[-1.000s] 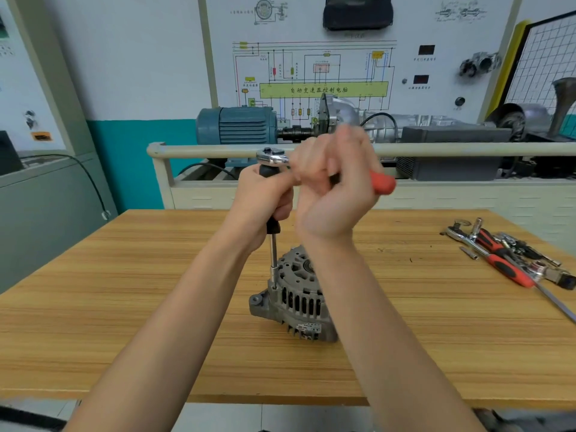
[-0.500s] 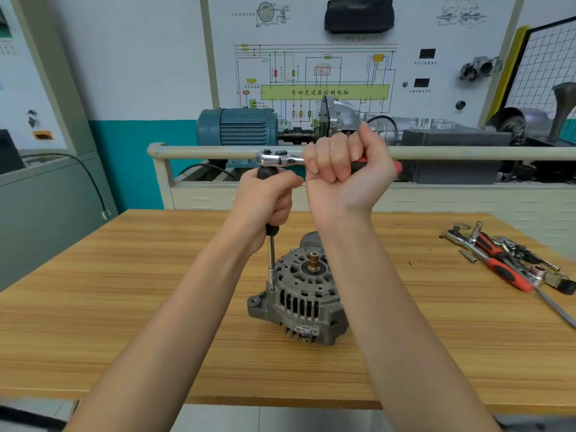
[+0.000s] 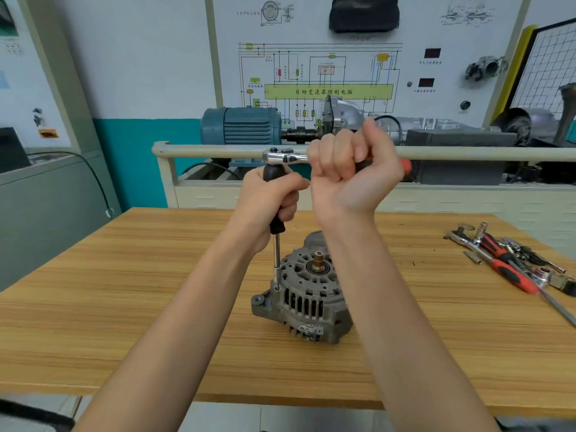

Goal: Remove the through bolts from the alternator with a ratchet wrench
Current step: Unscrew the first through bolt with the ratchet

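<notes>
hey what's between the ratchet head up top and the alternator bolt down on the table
In the head view, a black-handled extension driver spans it, running from the ratchet head down to the alternator. The left hand grips its handle.

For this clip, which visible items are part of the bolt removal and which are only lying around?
In use:
alternator
ratchet wrench, gripped by right hand
black-handled extension bar, steadied by left hand, seated at the housing's edge

Lying about:
spare tools at the table's right side
blue motor behind the rail
</notes>
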The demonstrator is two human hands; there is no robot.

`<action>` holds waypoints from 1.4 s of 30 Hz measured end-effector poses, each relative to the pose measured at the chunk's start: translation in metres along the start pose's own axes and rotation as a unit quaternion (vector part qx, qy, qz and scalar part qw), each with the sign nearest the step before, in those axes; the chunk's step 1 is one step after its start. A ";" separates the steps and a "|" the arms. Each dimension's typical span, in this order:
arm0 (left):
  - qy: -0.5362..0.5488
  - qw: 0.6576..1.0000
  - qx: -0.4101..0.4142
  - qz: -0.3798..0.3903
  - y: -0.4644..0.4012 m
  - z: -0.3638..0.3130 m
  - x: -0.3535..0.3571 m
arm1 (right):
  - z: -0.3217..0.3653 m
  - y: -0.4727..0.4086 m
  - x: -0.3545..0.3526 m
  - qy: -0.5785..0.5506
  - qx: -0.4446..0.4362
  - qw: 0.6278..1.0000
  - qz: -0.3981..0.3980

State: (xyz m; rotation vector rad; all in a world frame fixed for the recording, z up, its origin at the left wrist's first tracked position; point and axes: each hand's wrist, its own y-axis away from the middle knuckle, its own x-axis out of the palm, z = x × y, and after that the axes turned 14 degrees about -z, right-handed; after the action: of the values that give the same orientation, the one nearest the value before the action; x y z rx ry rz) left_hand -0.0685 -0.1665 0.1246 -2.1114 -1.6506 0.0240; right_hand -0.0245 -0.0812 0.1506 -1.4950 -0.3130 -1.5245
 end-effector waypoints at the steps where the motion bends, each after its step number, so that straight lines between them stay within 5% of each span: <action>1: 0.002 1.000 -0.012 0.026 -0.001 -0.002 -0.003 | 0.003 -0.009 0.000 -0.022 0.058 0.998 -0.018; 4: -0.010 0.993 -0.025 0.112 -0.001 -0.007 -0.009 | 0.006 -0.034 -0.007 -0.065 0.195 0.975 -0.083; 9: 0.011 0.995 -0.033 0.095 -0.001 -0.009 -0.004 | 0.002 -0.039 -0.001 -0.087 0.227 0.966 -0.092; 12: 0.006 1.000 -0.010 0.016 -0.001 -0.005 -0.002 | 0.004 -0.019 0.003 -0.060 0.134 0.987 -0.062; 14: -0.015 0.999 0.014 -0.030 0.002 -0.006 0.003 | -0.002 0.006 0.009 0.009 -0.004 1.000 -0.011; 17: -0.005 0.998 0.043 -0.040 0.008 -0.004 0.012 | -0.021 0.046 0.015 0.166 -0.289 0.941 0.054; 20: -0.015 0.999 0.030 -0.031 0.012 -0.002 0.015 | -0.030 0.060 0.014 0.223 -0.370 0.897 0.094; 23: -0.052 0.997 0.026 -0.048 0.006 -0.003 0.003 | -0.021 0.045 0.013 0.147 -0.289 0.939 0.110; 27: -0.025 0.998 0.043 0.037 0.000 -0.009 -0.007 | 0.002 0.008 0.010 0.021 -0.021 0.999 0.045; 31: 0.026 0.994 0.015 0.106 -0.002 -0.010 -0.006 | 0.007 -0.030 -0.001 -0.088 0.208 0.974 -0.038; 34: 0.018 0.991 -0.023 0.130 -0.001 -0.010 -0.003 | 0.004 -0.042 -0.007 -0.113 0.261 0.957 -0.056; 38: 0.004 0.999 0.003 0.044 -0.002 -0.006 0.000 | 0.007 -0.025 -0.001 -0.098 0.173 0.978 -0.059; 42: -0.018 0.998 0.029 -0.047 0.000 -0.005 0.008 | -0.005 0.021 0.009 0.051 -0.121 0.991 0.041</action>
State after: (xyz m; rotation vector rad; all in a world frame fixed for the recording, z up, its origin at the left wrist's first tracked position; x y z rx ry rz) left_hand -0.0645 -0.1604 0.1308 -1.9991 -1.7473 0.0813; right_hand -0.0105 -0.1001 0.1482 -1.5884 -0.0059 -1.6085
